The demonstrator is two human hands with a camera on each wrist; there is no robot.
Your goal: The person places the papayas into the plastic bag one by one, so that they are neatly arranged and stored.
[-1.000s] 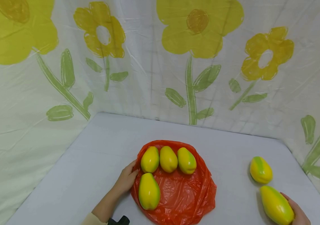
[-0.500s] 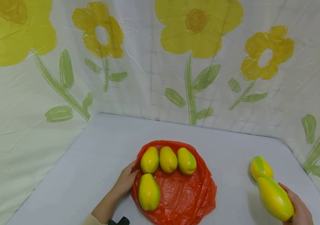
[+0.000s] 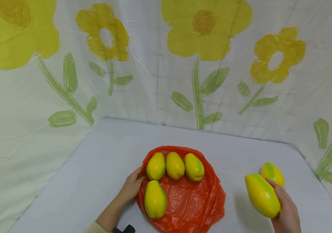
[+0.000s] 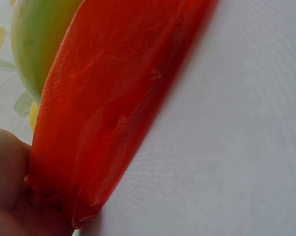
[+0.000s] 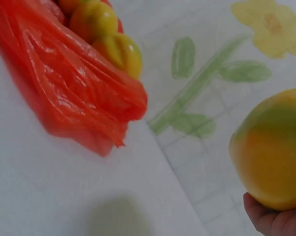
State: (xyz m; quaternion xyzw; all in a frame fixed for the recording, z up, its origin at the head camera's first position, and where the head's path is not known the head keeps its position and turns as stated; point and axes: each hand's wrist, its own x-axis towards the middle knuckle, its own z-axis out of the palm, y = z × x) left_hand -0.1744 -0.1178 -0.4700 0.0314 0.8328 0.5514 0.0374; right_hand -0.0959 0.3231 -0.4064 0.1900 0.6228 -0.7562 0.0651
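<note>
A red plastic bag (image 3: 189,204) lies spread with its mouth up, holding three papayas in a row along its far side and a papaya (image 3: 155,199) at its near left. My left hand (image 3: 131,185) pinches the bag's left rim; in the left wrist view the thumb (image 4: 8,167) bears against the red film. To the right of the bag, my right hand (image 3: 286,207) grips another yellow-green papaya (image 3: 262,195), lifted over its shadow on the table. In the right wrist view this papaya (image 5: 273,150) rests against the fingers. One more papaya (image 3: 273,173) lies just behind, partly covered.
The white table (image 3: 119,139) ends at a hanging cloth (image 3: 154,81) printed with yellow flowers, which also closes the left and right sides. A black object (image 3: 125,229) shows by my left wrist at the bottom edge.
My right hand has raised the papaya off the table and carried it left and slightly away from me, now overlapping the papaya behind. The left hand and bag stay in place.
</note>
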